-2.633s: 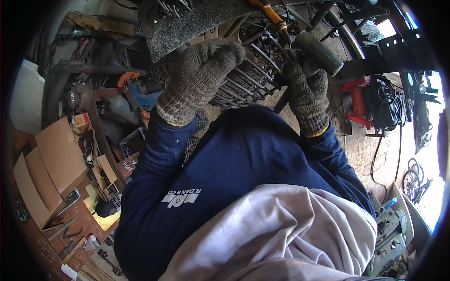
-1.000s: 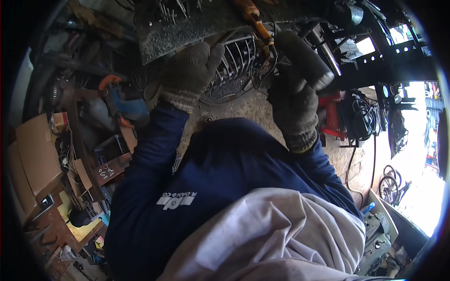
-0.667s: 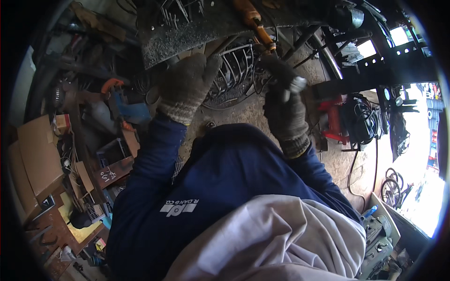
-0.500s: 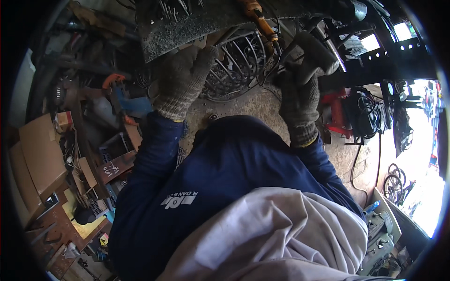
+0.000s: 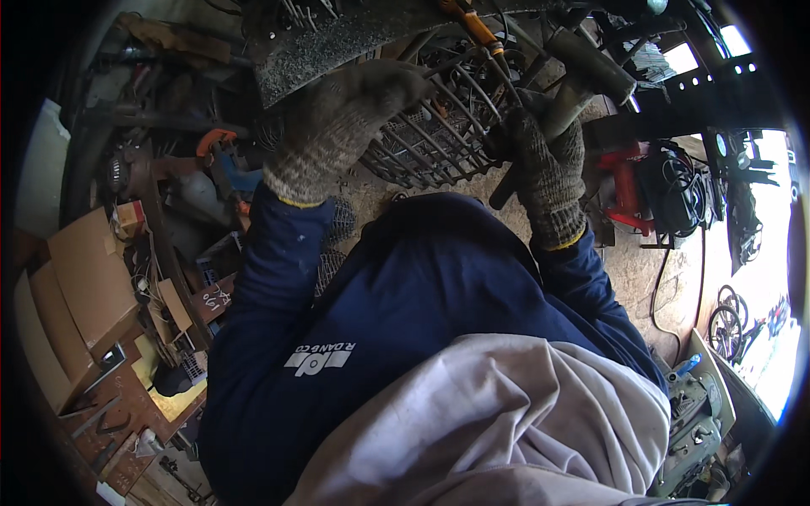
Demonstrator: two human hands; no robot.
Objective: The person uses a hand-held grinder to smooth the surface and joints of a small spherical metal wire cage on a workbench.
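Note:
Both my hands wear thick grey-brown knit gloves. In my right hand [image 5: 548, 164] is a hammer [image 5: 591, 63], its short cylindrical head pointing up and to the right. The lower end of its handle sticks out below my fist. My left hand [image 5: 354, 114] is closed over the left upper edge of a basket-like frame of dark metal rods [image 5: 439, 139]; its fingertips are partly hidden. The rod frame tilts between my hands, just ahead of my knees, and its right end lies close to my right hand.
Ahead stands a dusty metal bench [image 5: 312, 59], with an orange power tool [image 5: 477, 29] at its edge. Cardboard boxes [image 5: 93, 278] and a blue tool with orange handles [image 5: 232, 164] lie left. On the right are a red machine [image 5: 624, 194], coiled black cables [image 5: 679, 185] and a green-grey machine [image 5: 688, 422].
The rod frame has turned and risen, showing its bars more side-on. My left hand has shifted up and right along it. The hammer in my right hand has moved slightly to the right.

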